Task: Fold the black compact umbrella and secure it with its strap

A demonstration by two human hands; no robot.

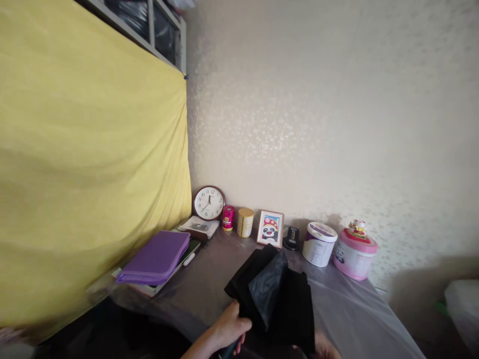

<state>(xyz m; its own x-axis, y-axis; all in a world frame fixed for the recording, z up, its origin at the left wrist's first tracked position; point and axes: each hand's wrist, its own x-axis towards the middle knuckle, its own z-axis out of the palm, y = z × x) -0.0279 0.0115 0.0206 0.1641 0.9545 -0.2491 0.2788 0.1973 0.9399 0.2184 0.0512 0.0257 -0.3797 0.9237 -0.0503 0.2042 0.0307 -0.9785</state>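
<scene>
Hands hold a folded black cloth (275, 299) over the table (348, 314), left hand (228, 330) pinching its near left edge, right hand (325, 349) mostly hidden beneath, grip unclear; keeping both edges level would probably stop it sagging.

A pale patterned wall (318, 109) stands behind the table (348, 309). Left of this wall hangs a yellow curtain (86, 164); above the curtain, a window frame (149, 25) shows. Light is soft.
</scene>
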